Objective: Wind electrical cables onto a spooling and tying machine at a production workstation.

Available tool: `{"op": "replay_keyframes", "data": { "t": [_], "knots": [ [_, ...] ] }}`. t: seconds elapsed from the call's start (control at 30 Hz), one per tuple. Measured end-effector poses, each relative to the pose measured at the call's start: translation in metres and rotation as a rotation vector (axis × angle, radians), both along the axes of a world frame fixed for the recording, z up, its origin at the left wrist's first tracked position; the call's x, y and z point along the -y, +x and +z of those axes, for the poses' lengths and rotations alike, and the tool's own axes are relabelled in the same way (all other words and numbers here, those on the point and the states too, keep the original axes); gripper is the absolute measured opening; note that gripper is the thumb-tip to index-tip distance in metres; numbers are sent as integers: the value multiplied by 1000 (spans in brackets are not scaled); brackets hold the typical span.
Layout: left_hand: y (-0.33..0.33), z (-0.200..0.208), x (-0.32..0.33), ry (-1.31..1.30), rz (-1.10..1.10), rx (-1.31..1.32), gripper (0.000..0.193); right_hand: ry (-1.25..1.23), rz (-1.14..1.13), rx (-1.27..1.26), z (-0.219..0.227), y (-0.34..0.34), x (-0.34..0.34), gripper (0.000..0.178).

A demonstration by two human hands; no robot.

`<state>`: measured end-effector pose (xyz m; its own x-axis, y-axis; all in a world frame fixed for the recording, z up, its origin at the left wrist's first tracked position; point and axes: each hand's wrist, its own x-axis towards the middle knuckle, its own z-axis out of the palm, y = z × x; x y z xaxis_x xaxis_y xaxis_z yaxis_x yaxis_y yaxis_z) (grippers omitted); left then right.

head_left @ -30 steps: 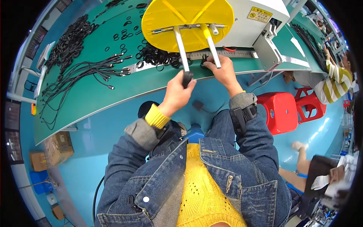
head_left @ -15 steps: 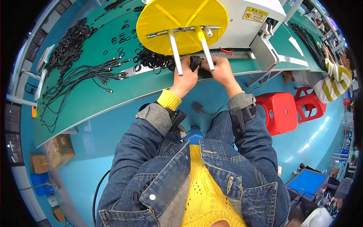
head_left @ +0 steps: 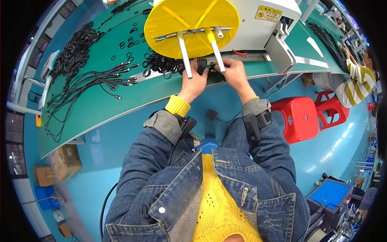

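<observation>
My left hand (head_left: 192, 85) is closed around a small coil of black cable (head_left: 201, 66) at the front edge of the green table. Just right of it, my right hand (head_left: 236, 75) has its thumb and fingers pinched together. A small dark piece, perhaps the cable's end, shows at those fingertips, too small to name. Both hands are beneath a yellow disc (head_left: 173, 20) on a white machine (head_left: 258, 34); two metal rods (head_left: 184, 54) stick out from the disc toward me, close in front of the hands. Beside my left hand lies a pile of black rings (head_left: 161, 63).
Black cables with pale connectors (head_left: 94, 82) lie on the green table (head_left: 109, 109), left of the rings. A larger black heap (head_left: 78, 50) sits farther left. A metal ruler (head_left: 256, 57) runs along the table. Red stools (head_left: 300, 121) and a co-worker in a striped top (head_left: 360, 84) are at the right.
The gap between my hands has widened a little, with the coil still in my left hand. The coil looks more upright and narrower. The whole view has shifted slightly.
</observation>
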<state>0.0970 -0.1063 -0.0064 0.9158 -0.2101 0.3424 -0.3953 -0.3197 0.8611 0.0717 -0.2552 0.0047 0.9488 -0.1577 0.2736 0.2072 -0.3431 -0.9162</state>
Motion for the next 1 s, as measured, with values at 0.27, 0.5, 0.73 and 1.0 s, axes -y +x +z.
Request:
{"op": "replay_keyframes", "data": {
  "t": [0.27,0.5,0.73,1.0],
  "knots": [
    [0,-5,0,-3,89,120,28,774,-57,-169,-4,1,21,12],
    [-41,22,-13,-202,-52,104,24,350,-53,-32,8,-32,15,12],
    [-93,19,-35,-449,-193,-54,23,158,62,128,9,-79,-45,5],
    [-97,30,-54,-475,-242,-157,19,269,180,-76,23,-94,-53,7]
  ]
}}
